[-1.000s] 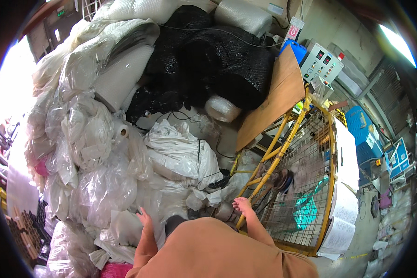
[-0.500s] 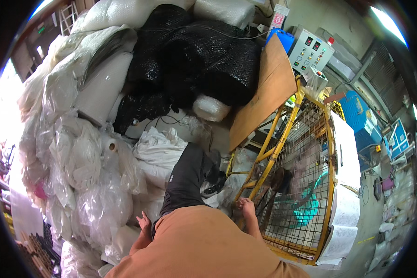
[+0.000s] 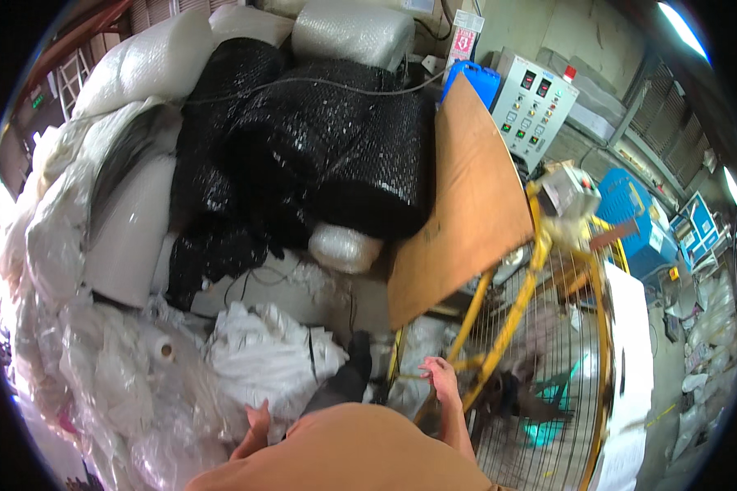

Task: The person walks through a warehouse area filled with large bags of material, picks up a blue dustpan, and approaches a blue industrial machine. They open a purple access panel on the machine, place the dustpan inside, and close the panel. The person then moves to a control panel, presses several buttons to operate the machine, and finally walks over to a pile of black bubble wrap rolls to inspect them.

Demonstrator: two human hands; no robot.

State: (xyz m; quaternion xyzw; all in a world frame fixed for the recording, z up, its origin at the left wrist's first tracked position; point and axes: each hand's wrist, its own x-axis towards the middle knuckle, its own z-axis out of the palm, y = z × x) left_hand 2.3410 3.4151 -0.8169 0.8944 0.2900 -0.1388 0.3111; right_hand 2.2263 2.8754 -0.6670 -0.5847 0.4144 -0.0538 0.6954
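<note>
My left hand [image 3: 258,419] hangs low by my left side with its fingers apart, and I see nothing in it. Just past it lies a crumpled heap of white sheeting or sacks [image 3: 258,352]. Loosely bent, my right hand [image 3: 440,378] is held out beside the yellow frame of a wire-mesh cage [image 3: 504,335]; it looks bare of anything, and whether a fingertip touches the frame I cannot tell. My dark trouser leg [image 3: 340,386] is between the hands, its foot set forward on the floor.
Large black bubble-wrap rolls [image 3: 319,131] fill the far side, with a clear roll [image 3: 344,248] below them. Clear plastic film [image 3: 90,360] is heaped at the left. A bent wooden board [image 3: 463,204] leans by the cage, before a control panel [image 3: 532,106]. Thin cables cross the floor.
I have moved forward, and the view has tilted up toward the black rolls. My right hand has lifted and reached farther ahead along the yellow frame. The left hand stays low.
</note>
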